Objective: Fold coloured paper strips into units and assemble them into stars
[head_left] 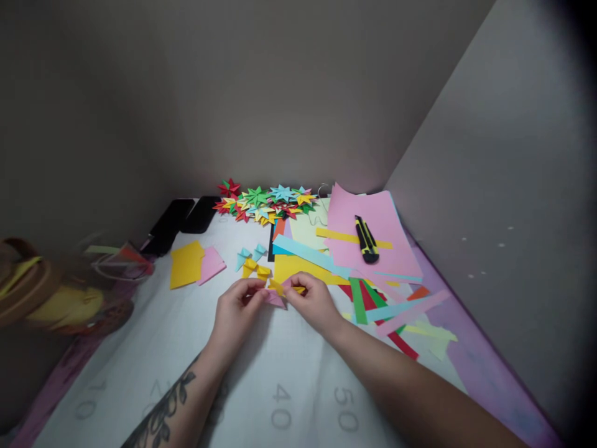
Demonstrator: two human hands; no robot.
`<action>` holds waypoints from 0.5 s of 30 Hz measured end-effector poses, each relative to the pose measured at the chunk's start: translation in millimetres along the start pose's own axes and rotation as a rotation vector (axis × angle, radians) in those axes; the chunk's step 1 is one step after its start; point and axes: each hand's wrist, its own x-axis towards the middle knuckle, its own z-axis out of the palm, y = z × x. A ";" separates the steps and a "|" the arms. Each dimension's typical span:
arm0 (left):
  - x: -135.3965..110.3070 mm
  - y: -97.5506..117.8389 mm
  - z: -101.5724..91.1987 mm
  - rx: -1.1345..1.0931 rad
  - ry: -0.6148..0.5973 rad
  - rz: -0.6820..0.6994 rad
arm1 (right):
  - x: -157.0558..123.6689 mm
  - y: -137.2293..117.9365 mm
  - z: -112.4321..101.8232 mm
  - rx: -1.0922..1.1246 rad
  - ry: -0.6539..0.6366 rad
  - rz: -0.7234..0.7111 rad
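Note:
My left hand and my right hand meet at the middle of the white mat, fingers pinched together on a small folded paper piece in yellow and pink. Just beyond my fingers lie two folded yellow paper units and two light blue ones. To the left of these, a yellow paper square partly covers a pink one.
A pile of finished multicoloured paper stars lies against the back wall. A yellow-and-black utility knife rests on pink sheets at right, amid loose coloured strips. Two dark objects and a bag sit at left.

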 end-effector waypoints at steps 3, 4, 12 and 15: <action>-0.2 2.0 0.5 -0.006 0.015 -0.030 | 0.3 1.5 0.3 0.012 -0.013 0.013; -0.2 2.3 0.5 -0.008 0.016 -0.034 | 0.4 1.9 0.4 0.015 -0.015 0.020; 0.7 0.4 1.7 -0.061 0.010 -0.077 | 0.9 2.3 0.1 0.070 -0.056 0.065; 1.2 -1.4 3.4 -0.119 0.007 -0.128 | 1.1 2.8 -0.1 0.088 -0.061 0.065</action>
